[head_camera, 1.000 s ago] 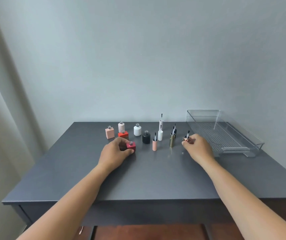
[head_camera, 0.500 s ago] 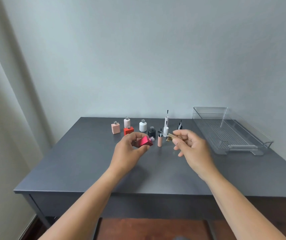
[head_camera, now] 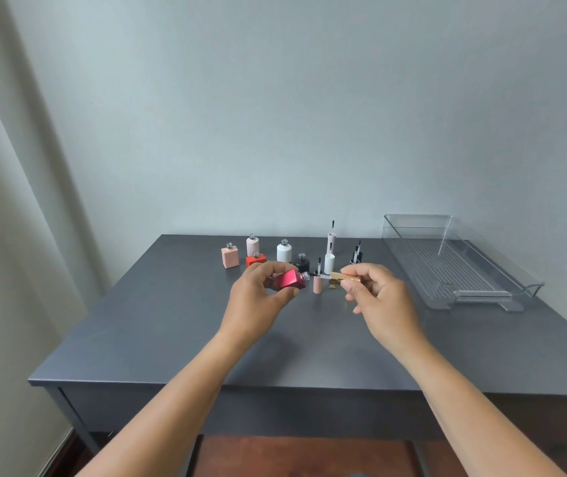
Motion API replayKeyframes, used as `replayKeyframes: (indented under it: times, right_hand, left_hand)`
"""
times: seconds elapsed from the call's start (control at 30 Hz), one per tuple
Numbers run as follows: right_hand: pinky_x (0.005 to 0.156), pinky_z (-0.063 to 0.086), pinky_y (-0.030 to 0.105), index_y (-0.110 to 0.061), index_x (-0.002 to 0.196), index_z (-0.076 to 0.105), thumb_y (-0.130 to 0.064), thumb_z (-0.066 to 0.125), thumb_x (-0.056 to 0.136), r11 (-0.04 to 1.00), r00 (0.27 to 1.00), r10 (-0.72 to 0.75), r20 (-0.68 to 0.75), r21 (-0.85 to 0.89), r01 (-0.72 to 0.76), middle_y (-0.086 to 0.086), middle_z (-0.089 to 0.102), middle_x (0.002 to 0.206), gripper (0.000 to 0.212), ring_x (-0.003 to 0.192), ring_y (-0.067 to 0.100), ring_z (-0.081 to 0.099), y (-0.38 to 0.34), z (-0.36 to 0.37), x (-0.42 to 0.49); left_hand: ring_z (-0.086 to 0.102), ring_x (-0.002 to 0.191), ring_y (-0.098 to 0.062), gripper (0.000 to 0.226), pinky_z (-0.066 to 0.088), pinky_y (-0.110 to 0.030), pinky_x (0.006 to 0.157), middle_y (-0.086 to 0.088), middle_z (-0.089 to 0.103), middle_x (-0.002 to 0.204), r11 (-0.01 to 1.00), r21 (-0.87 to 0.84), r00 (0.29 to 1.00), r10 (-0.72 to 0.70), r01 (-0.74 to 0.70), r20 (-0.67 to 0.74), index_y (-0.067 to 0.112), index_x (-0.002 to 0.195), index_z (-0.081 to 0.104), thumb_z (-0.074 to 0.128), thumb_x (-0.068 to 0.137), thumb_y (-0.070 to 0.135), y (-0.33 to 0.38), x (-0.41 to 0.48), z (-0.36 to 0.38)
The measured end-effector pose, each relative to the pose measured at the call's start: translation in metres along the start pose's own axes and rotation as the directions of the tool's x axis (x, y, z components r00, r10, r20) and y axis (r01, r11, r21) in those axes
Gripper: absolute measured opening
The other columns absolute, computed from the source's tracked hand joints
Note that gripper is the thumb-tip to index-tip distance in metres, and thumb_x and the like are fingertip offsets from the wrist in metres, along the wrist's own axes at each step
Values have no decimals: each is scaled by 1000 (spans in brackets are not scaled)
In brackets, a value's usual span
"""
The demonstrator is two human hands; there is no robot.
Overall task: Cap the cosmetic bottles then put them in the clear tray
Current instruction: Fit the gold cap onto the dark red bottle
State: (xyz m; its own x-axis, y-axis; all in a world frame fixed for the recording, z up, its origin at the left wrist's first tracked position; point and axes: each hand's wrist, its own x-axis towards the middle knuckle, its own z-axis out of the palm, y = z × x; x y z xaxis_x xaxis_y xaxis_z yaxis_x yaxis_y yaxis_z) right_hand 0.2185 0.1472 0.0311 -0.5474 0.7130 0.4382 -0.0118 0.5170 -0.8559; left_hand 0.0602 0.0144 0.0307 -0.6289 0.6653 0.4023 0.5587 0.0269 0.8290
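Desk (head_camera: 172,321) dark grey, wall (head_camera: 275,115) pale; left hand (head_camera: 258,301) grips red bottle (head_camera: 290,279); right hand (head_camera: 385,304) pinches gold cap (head_camera: 340,277).

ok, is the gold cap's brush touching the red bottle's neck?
Cannot tell. Head view: the brush of the gold cap ends right by the neck of the red bottle; any gap is too small to see.

A dark grey counter (head_camera: 172,321) is carrying five uncapped bottles near its far edge: a pink square bottle (head_camera: 229,257), a pale pink bottle (head_camera: 252,246), an orange-red bottle (head_camera: 255,260), a white bottle (head_camera: 284,252) and a black bottle (head_camera: 301,263) are standing upright. Brush caps (head_camera: 329,263) are standing just right of them, and a clear tray (head_camera: 454,270) is sitting at the far right.
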Motion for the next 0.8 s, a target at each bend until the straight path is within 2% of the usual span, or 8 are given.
replayKeyframes:
  times: [0.13,0.23,0.5,0.63,0.73,0.8]
  right_hand:
    - [66,57,42,-35,89,66,-9,65,88,1000,1000,-6,4,-21,6,-2,65,94,26,75,16,67,1,0,0]
    - [69,57,43,-27,94,68,-8,65,88,999,1000,2,9,-38,-2,-3,64,95,20,75,16,67,1,0,1]
    - [64,57,25,-20,105,70,2,60,89,998,999,-41,35,-49,42,-1,61,98,29,75,4,64,-9,1,4]
    - [66,58,26,-22,111,68,3,62,87,1000,999,-4,48,-16,5,-3,65,98,36,80,5,66,-10,3,3]
    - [65,58,24,-24,107,69,2,65,85,999,999,22,37,24,-23,0,70,97,34,80,4,67,-9,3,2]
    - [61,55,19,-21,105,70,2,66,85,998,999,45,25,48,-46,4,72,92,31,75,3,67,-8,3,2]
  left_hand:
    - [58,81,8,33,40,-1,70,13,64,99,1000,5,1000,3,-3,-1,47,86,65,78,80,17,1,0,0]
    - [58,83,8,35,40,-2,71,14,63,99,1000,20,1000,14,-14,-1,48,87,63,78,79,17,1,1,1]
    - [59,89,5,35,41,-3,81,16,62,102,994,83,996,72,-75,46,39,104,71,80,79,16,1,3,4]
    - [58,90,7,36,40,-4,78,16,62,100,993,85,995,82,-87,58,37,107,72,80,79,16,2,3,7]
    - [58,89,8,40,41,-6,76,16,63,100,994,81,997,63,-67,53,35,112,69,81,77,17,3,3,10]
    - [59,88,7,38,40,-4,73,15,66,97,997,73,999,32,-35,37,34,108,68,82,76,19,2,3,11]
